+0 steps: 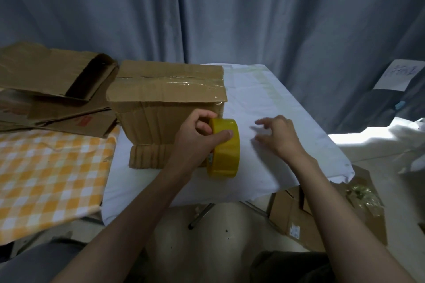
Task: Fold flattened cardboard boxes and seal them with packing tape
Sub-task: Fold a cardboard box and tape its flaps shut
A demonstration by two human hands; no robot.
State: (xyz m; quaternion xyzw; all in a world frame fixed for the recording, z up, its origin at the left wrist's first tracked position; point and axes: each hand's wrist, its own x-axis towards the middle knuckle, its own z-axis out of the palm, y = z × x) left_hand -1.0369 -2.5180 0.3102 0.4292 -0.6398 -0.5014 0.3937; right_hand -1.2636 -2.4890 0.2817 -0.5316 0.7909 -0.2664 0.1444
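I see the white-covered table [264,103] with the folded cardboard box [165,103] standing on its left part, clear tape already glossy along the top seam and down its right end. I judge the box light and hollow, its creased walls soft enough to buckle, so I would brace it at the corners and edges, not mid-panel. Flattened cardboard boxes [53,89] lie stacked on the far left, thin and floppy, best lifted by two opposite edges. Just right of the box, my left hand [195,140] grips the yellow roll of packing tape [224,148], thumb across its slick outer band; the rigid core gives better hold. My right hand [279,135] hovers nearby, fingers spread, holding nothing.
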